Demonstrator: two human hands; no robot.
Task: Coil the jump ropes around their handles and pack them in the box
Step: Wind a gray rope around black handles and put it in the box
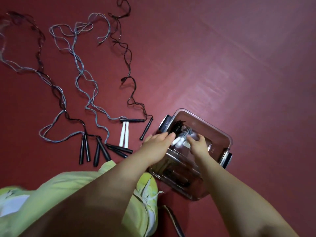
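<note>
A clear plastic box (220,134) with black latches stands on the red floor. Inside it lie a coiled black rope (178,127) and a grey rope wound round white handles (183,135). My left hand (158,142) reaches over the box rim, its straight fingers resting on the white handle ends. My right hand (198,142) hangs inside the box just right of the grey bundle, fingers loosely curled, thumb touching the bundle. Several uncoiled ropes lie on the floor to the left, among them a grey one with white handles (124,134).
Black handle pairs (84,149) (101,151) (119,149) and a single black handle (146,129) lie close to the box's left side, their ropes trailing far up the floor. My green trouser leg and sneaker (150,190) sit below the box. A dark strap (172,218) lies near the shoe.
</note>
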